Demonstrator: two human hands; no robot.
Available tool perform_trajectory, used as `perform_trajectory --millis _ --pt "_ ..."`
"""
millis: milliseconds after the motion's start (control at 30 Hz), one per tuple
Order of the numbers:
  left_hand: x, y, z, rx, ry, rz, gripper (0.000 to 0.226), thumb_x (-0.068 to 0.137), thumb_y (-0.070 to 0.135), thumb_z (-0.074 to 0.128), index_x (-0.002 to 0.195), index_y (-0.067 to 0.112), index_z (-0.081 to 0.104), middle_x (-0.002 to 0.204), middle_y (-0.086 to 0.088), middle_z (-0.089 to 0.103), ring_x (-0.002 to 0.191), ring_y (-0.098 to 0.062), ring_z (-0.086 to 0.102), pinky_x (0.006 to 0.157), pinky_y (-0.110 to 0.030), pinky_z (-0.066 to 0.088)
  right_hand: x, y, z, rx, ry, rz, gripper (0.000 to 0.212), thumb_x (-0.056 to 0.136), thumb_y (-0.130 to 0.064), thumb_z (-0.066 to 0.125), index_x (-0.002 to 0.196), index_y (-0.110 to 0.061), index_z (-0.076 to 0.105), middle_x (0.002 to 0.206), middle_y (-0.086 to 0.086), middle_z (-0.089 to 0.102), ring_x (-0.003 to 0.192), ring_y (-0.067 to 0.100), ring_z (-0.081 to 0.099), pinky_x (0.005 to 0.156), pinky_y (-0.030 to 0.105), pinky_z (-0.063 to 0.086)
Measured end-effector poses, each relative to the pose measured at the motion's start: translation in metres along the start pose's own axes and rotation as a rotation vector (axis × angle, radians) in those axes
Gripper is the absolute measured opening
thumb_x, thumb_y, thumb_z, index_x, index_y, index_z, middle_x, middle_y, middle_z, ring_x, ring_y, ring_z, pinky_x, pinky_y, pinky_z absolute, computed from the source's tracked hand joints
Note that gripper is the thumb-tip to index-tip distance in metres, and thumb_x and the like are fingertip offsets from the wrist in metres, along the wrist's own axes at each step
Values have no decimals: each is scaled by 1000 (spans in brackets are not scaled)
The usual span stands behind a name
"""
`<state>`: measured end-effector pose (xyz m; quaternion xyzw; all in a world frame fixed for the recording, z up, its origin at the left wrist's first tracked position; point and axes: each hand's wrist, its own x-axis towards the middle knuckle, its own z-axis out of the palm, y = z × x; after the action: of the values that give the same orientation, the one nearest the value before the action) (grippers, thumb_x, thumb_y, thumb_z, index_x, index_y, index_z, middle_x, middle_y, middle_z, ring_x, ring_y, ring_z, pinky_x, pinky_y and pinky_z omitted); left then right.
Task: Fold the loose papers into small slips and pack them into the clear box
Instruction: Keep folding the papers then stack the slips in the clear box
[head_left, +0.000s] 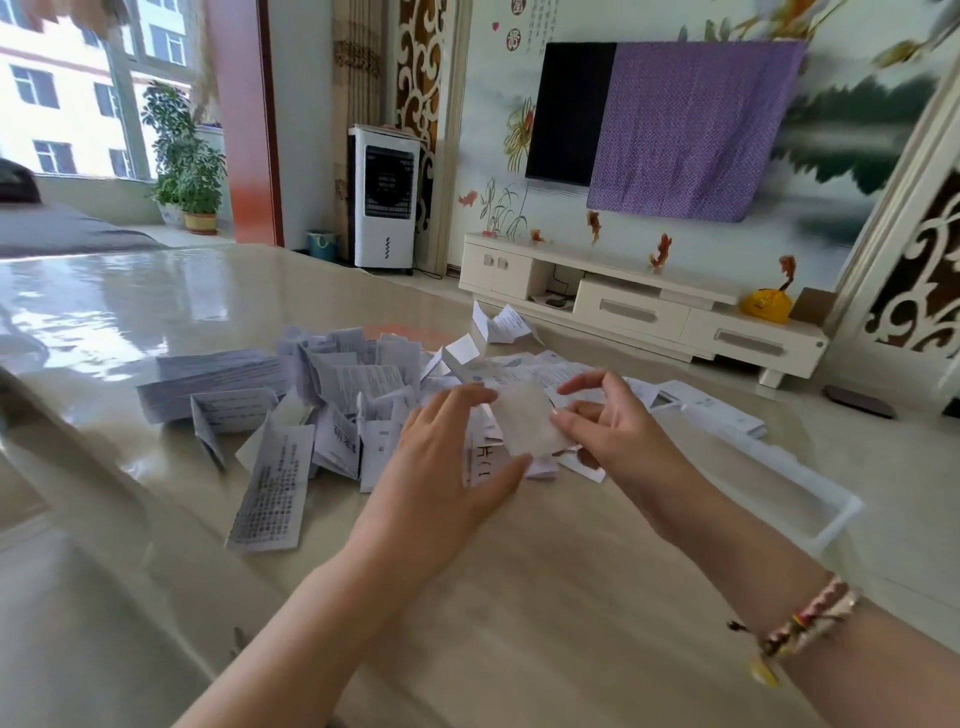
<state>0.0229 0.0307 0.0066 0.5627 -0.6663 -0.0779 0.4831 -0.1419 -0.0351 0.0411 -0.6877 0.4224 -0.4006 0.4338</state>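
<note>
A small white paper (524, 421), blurred by motion, is held above the table between both hands. My left hand (447, 462) pinches its left edge with thumb below and fingers above. My right hand (608, 426) grips its right side with curled fingers. Behind the hands lies a heap of loose printed papers (358, 384), some folded, some flat. One long printed slip (272, 488) lies nearer, at the left. The clear box (769, 467) with a white rim stands to the right of my right hand; some folded slips (727, 415) show at its far end.
A neat stack of flat leaflets (208, 384) sits at the heap's left. The glossy beige table (519, 597) runs to its front and left edges. A white TV cabinet (649, 312) and an air cooler (387, 197) stand beyond the table.
</note>
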Motion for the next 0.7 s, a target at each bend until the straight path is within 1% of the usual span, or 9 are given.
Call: perform_trajectory --millis 67,133,267,300,367,433,500,600,700 --pt "5 -1 -8 -18 74 -20 41 89 38 60 127 31 47 112 26 41 114 0 41 91 -19 33 20 -10 10 -3 28 -12 15 96 -10 55 107 -15 47 77 0 64 60 -1 58 58 14 43" --pt "11 -4 -18 -28 148 -37 33 93 29 56 125 30 50 111 25 43 111 -1 44 89 -20 36 44 -14 24 -31 42 -7 16 96 -12 56 107 -16 46 92 4 66 76 9 61 69 22 46" --pt "21 -10 -32 -73 217 -99 30 95 20 53 124 28 52 118 14 49 113 -4 47 93 -25 42 88 -17 57 -49 38 -2 17 95 -16 57 108 -16 45 103 2 58 87 11 57 72 21 46" --pt "23 -13 -34 -70 224 -113 30 95 19 52 124 28 52 118 14 48 113 -3 47 92 -24 41 100 -17 67 -57 9 4 18 95 -19 57 109 -15 46 106 4 58 92 14 58 75 23 46" --pt "26 -15 -36 -62 225 -146 30 96 16 51 124 25 51 118 14 47 111 -3 46 89 -22 40 114 -17 77 -203 -84 40 22 97 -29 54 111 -15 46 111 5 59 101 17 58 83 28 45" --pt "28 -17 -36 -43 213 -182 31 95 16 51 125 23 51 118 13 47 110 -4 47 88 -23 41 125 -13 80 -358 -144 83 21 98 -32 49 109 -14 46 112 5 63 98 14 58 88 32 45" --pt "30 -17 -35 2 180 -198 32 95 17 51 126 22 51 120 12 48 114 -8 48 91 -26 42 132 -12 74 -434 -108 93 15 99 -28 47 105 -15 45 113 7 65 96 15 57 82 32 43" --pt "29 -14 -31 47 142 -199 31 95 18 51 126 22 50 126 8 50 120 -11 45 88 -21 34 130 -11 56 -558 -17 74 6 97 -21 47 100 -16 46 110 8 62 96 21 54 70 30 39" --pt "29 -11 -27 86 110 -202 30 96 21 49 126 23 50 127 8 51 121 -12 43 87 -22 32 123 -7 36 -762 -38 94 10 92 -23 56 96 -15 50 108 10 60 98 23 54 76 31 42"
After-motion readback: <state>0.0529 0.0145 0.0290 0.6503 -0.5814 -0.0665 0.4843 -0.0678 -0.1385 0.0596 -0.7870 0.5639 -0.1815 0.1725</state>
